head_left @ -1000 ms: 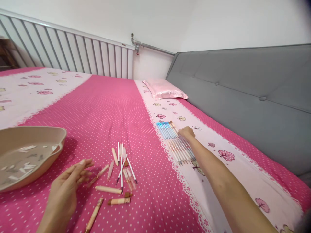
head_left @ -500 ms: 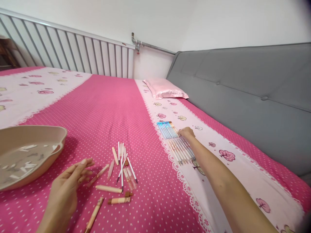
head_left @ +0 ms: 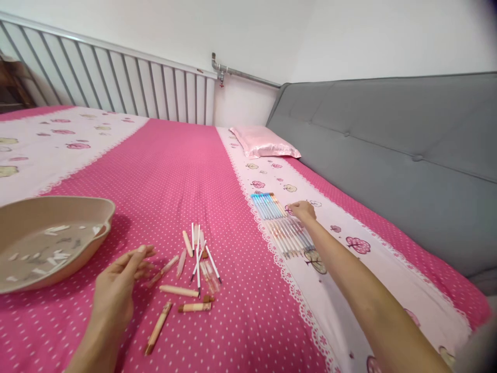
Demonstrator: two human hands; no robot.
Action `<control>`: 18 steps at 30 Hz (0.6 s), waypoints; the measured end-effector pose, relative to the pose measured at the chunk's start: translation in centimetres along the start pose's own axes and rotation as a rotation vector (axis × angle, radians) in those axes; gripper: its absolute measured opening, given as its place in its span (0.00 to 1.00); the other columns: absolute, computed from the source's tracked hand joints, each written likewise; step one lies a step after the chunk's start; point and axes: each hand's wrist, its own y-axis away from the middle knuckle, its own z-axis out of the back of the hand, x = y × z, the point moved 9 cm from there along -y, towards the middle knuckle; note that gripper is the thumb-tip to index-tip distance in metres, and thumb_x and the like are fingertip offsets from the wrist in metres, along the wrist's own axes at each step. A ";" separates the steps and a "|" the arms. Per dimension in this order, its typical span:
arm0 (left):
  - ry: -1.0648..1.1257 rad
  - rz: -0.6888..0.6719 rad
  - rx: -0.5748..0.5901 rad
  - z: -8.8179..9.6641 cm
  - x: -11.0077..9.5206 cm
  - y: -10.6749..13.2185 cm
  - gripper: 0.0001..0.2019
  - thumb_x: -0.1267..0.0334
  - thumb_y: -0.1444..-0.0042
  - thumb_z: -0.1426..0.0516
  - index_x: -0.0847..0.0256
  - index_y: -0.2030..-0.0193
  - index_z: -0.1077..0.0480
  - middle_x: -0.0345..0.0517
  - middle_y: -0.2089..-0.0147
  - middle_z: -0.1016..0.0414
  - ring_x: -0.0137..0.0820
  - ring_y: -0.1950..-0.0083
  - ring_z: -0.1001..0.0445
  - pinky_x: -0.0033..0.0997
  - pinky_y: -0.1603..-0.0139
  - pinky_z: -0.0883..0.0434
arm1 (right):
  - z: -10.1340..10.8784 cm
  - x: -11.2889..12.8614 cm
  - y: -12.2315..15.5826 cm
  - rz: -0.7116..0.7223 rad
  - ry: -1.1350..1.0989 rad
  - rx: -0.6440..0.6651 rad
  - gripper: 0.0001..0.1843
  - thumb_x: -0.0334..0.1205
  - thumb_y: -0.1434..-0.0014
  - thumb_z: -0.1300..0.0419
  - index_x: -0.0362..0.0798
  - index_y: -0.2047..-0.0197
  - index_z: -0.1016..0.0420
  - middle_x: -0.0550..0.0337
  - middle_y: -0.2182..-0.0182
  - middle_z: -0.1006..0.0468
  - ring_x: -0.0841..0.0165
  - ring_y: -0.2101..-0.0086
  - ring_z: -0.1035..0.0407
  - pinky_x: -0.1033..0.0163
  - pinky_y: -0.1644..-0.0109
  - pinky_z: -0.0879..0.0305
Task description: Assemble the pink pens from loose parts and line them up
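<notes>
My left hand point(head_left: 123, 277) hovers low over the pink bedspread with loosely curved fingers and nothing visible in them. Close to its fingertips lies a translucent pinkish pen barrel point(head_left: 165, 269). Beyond that is a loose pile of pen parts: white refills point(head_left: 199, 264) with dark tips, a cream barrel point(head_left: 178, 291), and brown-and-cream pieces point(head_left: 195, 307). My right hand point(head_left: 304, 210), fingers drawn together, is just right of a neat row of blue-topped pens point(head_left: 267, 206); no pen shows in it. A second row of clear, pale pens point(head_left: 288, 237) lies nearer me, partly beside my forearm.
A beige pan-shaped basin point(head_left: 104, 233) with small white and clear bits stands at left. One brown-and-cream pen piece point(head_left: 158, 329) lies in front of it. Farther off are a pink pillow point(head_left: 264, 141), a grey padded headboard point(head_left: 380, 124) and a white radiator point(head_left: 116, 83).
My right hand has shifted slightly right, off the end of the blue-topped row. The left hand keeps its pose beside the pile; the view has turned a little left.
</notes>
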 end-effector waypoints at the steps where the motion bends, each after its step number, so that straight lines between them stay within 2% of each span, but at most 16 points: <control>1: -0.021 -0.041 0.008 -0.2 -0.4 0.0 0.18 0.53 0.62 0.35 0.62 0.65 0.25 0.42 0.65 0.24 0.22 0.74 0.33 0.18 0.79 0.34 | 0.8 -0.2 1.0 0.035 -0.005 -0.019 0.19 0.50 0.47 0.43 0.49 0.57 0.24 0.51 0.56 0.23 0.57 0.56 0.29 0.56 0.56 0.34; 3: -0.067 -0.150 -0.006 -0.3 -1.5 0.1 0.17 0.53 0.59 0.36 0.62 0.64 0.25 0.41 0.68 0.25 0.22 0.75 0.33 0.20 0.78 0.34 | 2.5 -0.9 3.6 0.112 -0.012 -0.050 0.22 0.51 0.46 0.45 0.48 0.51 0.27 0.53 0.54 0.24 0.58 0.52 0.31 0.57 0.51 0.36; 5: -0.108 -0.275 -0.067 -0.1 -2.7 0.6 0.16 0.54 0.58 0.37 0.62 0.64 0.25 0.39 0.71 0.27 0.22 0.76 0.34 0.21 0.75 0.34 | 4.3 -2.5 7.0 0.183 -0.015 -0.067 0.27 0.51 0.46 0.45 0.46 0.46 0.32 0.52 0.51 0.26 0.60 0.52 0.32 0.58 0.48 0.38; 7: -0.145 -0.408 -0.087 0.0 -4.0 1.8 0.16 0.54 0.55 0.38 0.63 0.64 0.25 0.39 0.73 0.28 0.23 0.75 0.33 0.23 0.72 0.33 | 5.8 -5.3 10.9 0.221 -0.013 -0.069 0.31 0.53 0.46 0.46 0.44 0.43 0.36 0.50 0.48 0.29 0.59 0.53 0.31 0.57 0.47 0.39; 10: -0.211 -0.511 -0.011 0.9 -4.6 5.3 0.16 0.53 0.51 0.41 0.64 0.62 0.26 0.41 0.72 0.28 0.25 0.72 0.32 0.25 0.70 0.33 | 7.3 -10.9 16.3 0.241 0.109 -0.054 0.39 0.61 0.47 0.50 0.42 0.40 0.40 0.44 0.44 0.34 0.51 0.46 0.38 0.49 0.44 0.42; 13: -0.304 -0.472 0.131 3.6 -3.7 10.4 0.16 0.53 0.50 0.42 0.62 0.59 0.26 0.45 0.66 0.26 0.28 0.68 0.29 0.27 0.67 0.31 | 6.7 -17.4 20.5 0.174 0.274 0.024 0.47 0.66 0.49 0.55 0.40 0.37 0.46 0.41 0.41 0.40 0.46 0.41 0.47 0.45 0.40 0.50; 15: -0.372 -0.356 0.235 6.4 -2.3 14.2 0.16 0.53 0.49 0.42 0.60 0.58 0.27 0.47 0.64 0.24 0.31 0.66 0.27 0.29 0.66 0.30 | 4.7 -20.7 22.8 0.140 0.334 0.142 0.51 0.68 0.52 0.55 0.37 0.36 0.48 0.39 0.38 0.44 0.46 0.39 0.51 0.47 0.37 0.55; 16: -0.382 -0.285 0.291 7.9 -1.5 16.2 0.16 0.52 0.50 0.41 0.60 0.58 0.27 0.47 0.63 0.24 0.32 0.66 0.27 0.31 0.66 0.29 | 3.5 -21.8 23.9 0.140 0.352 0.205 0.54 0.70 0.54 0.54 0.38 0.35 0.50 0.39 0.37 0.48 0.46 0.38 0.54 0.46 0.37 0.56; 18: -0.386 -0.160 0.430 10.6 0.2 20.3 0.17 0.49 0.51 0.41 0.59 0.61 0.25 0.47 0.67 0.24 0.33 0.68 0.27 0.33 0.66 0.29 | 1.8 -23.0 25.5 0.133 0.370 0.232 0.59 0.72 0.58 0.51 0.43 0.33 0.58 0.43 0.33 0.60 0.44 0.36 0.63 0.42 0.38 0.58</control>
